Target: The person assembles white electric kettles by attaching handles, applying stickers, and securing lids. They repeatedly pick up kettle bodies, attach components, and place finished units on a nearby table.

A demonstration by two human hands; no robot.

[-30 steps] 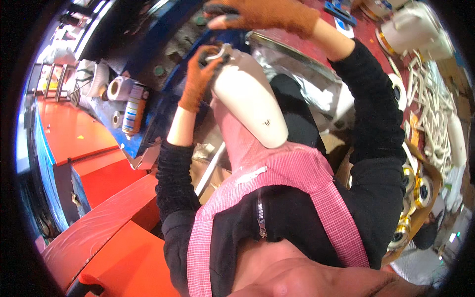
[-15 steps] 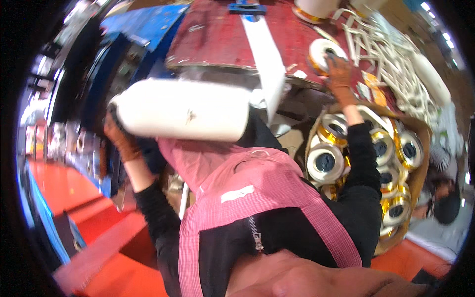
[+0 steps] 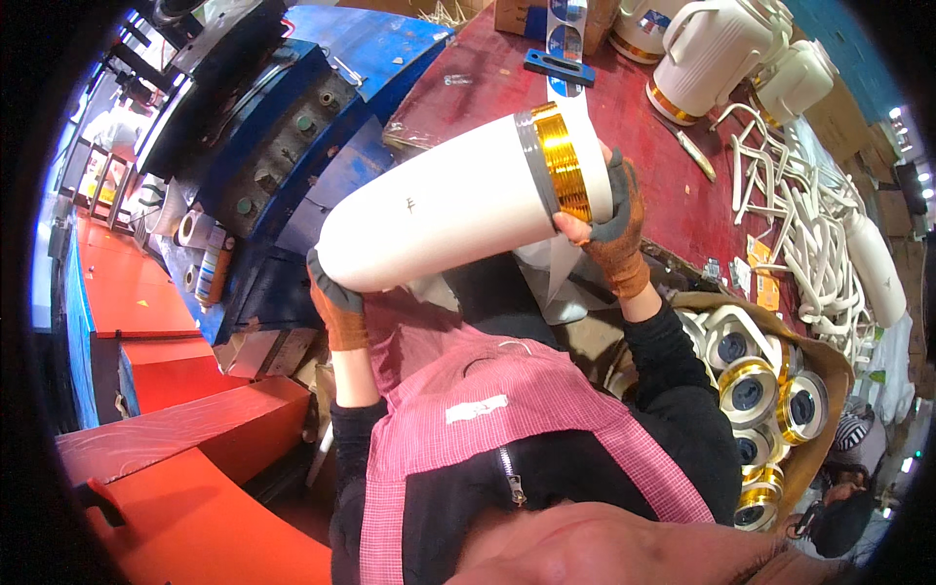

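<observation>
Honestly, in the head view the left hand (image 3: 338,310) is cupping the rounded end of the white cylinder (image 3: 439,210) above the apron (image 3: 468,390), the right hand (image 3: 616,229) clasping its gold-banded collar (image 3: 565,161); supporting both ends is probably preventing slips. The red bench (image 3: 453,93) is carrying pitchers (image 3: 710,58) and handles (image 3: 829,229), a blue machine (image 3: 292,132) standing leftward.

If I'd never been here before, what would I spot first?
Probably the big white rounded shell held across the middle, with a shiny gold band around its right end; the left grip holds the rounded end and the right grip the banded end. Next might be the tangle of white strips on the red table at the right, with gold-banded round parts piled in a box below.
</observation>
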